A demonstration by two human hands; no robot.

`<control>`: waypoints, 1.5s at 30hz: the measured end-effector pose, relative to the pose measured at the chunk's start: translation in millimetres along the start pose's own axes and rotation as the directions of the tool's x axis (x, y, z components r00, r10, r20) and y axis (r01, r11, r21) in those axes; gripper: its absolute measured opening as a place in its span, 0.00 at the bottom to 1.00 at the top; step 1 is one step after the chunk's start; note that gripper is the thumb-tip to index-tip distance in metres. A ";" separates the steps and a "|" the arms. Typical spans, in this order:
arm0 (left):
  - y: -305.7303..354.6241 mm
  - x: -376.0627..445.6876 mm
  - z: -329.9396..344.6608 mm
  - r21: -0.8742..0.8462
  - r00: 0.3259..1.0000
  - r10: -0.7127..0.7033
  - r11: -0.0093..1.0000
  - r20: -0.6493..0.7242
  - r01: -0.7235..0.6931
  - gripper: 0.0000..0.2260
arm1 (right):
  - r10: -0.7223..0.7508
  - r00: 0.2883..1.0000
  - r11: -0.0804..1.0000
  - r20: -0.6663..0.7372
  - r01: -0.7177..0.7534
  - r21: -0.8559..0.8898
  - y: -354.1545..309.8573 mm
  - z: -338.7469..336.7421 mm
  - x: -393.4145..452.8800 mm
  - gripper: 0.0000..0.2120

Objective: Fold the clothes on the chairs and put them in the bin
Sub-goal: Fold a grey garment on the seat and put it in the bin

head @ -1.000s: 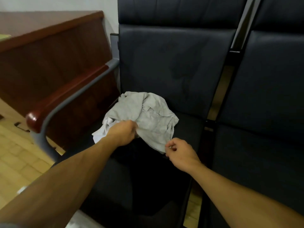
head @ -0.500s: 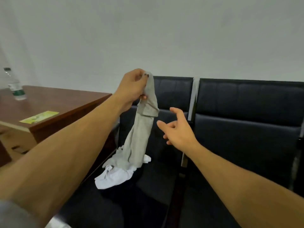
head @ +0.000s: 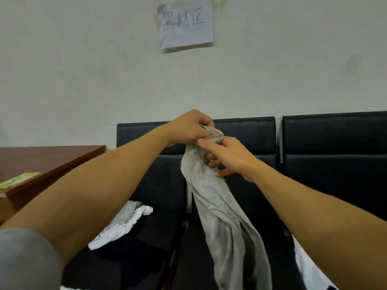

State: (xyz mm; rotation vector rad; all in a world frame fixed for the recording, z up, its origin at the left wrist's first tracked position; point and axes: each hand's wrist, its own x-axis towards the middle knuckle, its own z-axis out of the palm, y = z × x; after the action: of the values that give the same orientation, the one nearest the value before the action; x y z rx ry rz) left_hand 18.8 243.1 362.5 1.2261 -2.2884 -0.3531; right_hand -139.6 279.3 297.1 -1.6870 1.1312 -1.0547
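The person holds a grey garment (head: 219, 206) up in front of the black chairs (head: 330, 164). The left hand (head: 190, 128) grips its top edge, fingers curled tight around the bunched cloth. The right hand (head: 228, 158) sits just beside it, thumb on top of the cloth and fingers curled under it, pinching the same top part. The two hands nearly touch.

The grey garment hangs down long and twisted, with soft folds, and its lower end goes out of view at the bottom edge. It looks thin and floppy.

More clothes (head: 123, 225), grey and white, lie crumpled on the seat of the left chair, near its front left corner. A bit of white cloth (head: 310, 266) shows by the right forearm.

The chairs look smooth and padded, with straight square backs. A brown wooden desk (head: 48, 162) stands to the left of them, with a yellow-green card (head: 18, 179) near its edge. A paper sign (head: 185, 23) with handwriting sticks on the bare wall above.
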 end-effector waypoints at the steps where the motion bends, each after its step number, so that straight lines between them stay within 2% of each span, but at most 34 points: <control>1: 6.6 1.7 6.9 0.008 1.000 -0.008 1.000 0.026 0.007 0.09 | 0.022 1.000 1.000 -0.001 -0.022 -0.007 3.2 -8.7 -6.5 0.19; 6: 30.9 13.2 40.8 0.043 0.994 0.008 0.999 0.109 -0.013 0.08 | 0.148 0.988 0.986 -0.042 -0.151 -0.065 16.6 -41.6 -26.9 0.12; 10: 31.1 11.7 56.3 0.122 0.985 0.070 0.988 0.155 -0.089 0.07 | 0.175 0.975 0.972 -0.135 -0.193 -0.134 23.3 -43.9 -35.8 0.08; 13: 27.0 3.0 59.2 0.232 0.970 0.114 0.959 0.214 -0.164 0.06 | 0.086 0.972 0.899 -0.221 -0.171 -0.403 27.4 -42.2 -37.6 0.10; 16: 11.1 -10.5 52.2 0.377 0.964 0.144 0.899 0.223 -0.221 0.03 | -0.011 0.967 0.719 -0.253 -0.168 -0.674 27.4 -34.3 -39.8 0.13; 18: -1.6 -18.5 49.7 0.451 0.967 0.143 0.863 0.212 -0.227 0.02 | -0.049 0.960 0.661 -0.274 -0.174 -0.730 28.3 -28.8 -39.9 0.12; 21: -28.8 -36.0 49.5 0.468 0.981 0.117 0.866 0.152 -0.176 0.06 | -0.071 0.952 0.654 -0.297 -0.181 -0.735 33.9 -11.7 -38.5 0.14; 25: -62.5 -52.2 54.1 0.173 0.992 0.049 0.982 0.116 -0.069 0.07 | -0.019 0.967 0.707 -0.254 -0.167 -0.688 35.8 2.4 -36.9 0.16; 28: -76.3 -58.6 61.9 -0.078 0.994 0.006 0.997 0.112 0.003 0.07 | 0.071 0.982 0.726 -0.173 -0.170 -0.666 33.9 7.2 -37.4 0.17; 30: -80.8 -59.6 68.6 -0.311 0.995 -0.019 0.949 0.101 0.050 0.07 | 0.092 0.988 0.754 -0.125 -0.151 -0.639 34.4 7.4 -36.7 0.15; 32: -81.2 -60.8 75.0 -0.516 0.992 -0.055 0.850 0.113 0.106 0.08 | 0.121 0.989 0.776 -0.083 -0.146 -0.613 36.2 6.0 -36.5 0.14; 35: -79.9 -62.4 84.8 -0.707 0.979 -0.100 0.679 0.176 0.197 0.09 | 0.142 0.987 0.813 -0.071 -0.157 -0.561 43.6 9.4 -34.9 0.10; 37: -78.6 -63.9 89.8 -0.788 0.967 -0.113 0.562 0.229 0.252 0.10 | 0.103 0.989 0.841 -0.108 -0.144 -0.521 48.8 16.8 -33.5 0.07; 39: -79.6 -64.0 93.7 -0.820 0.957 -0.112 0.495 0.267 0.286 0.10 | 0.069 0.990 0.879 -0.124 -0.119 -0.462 54.0 23.3 -33.0 0.10; 43: -88.0 -63.0 99.0 -0.787 0.959 -0.141 0.549 0.246 0.282 0.12 | 0.080 0.992 0.930 -0.092 -0.108 -0.352 62.7 24.5 -33.9 0.14; 45: -92.4 -63.8 99.4 -0.762 0.962 -0.153 0.588 0.225 0.272 0.07 | 0.115 0.993 0.948 -0.023 -0.117 -0.295 62.7 23.4 -33.2 0.14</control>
State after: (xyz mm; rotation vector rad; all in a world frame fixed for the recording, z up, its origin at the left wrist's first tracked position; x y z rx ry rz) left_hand 57.3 243.2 217.6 0.9850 -1.6966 -1.4131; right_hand -141.9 299.3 225.1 -1.8211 1.4310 -0.8482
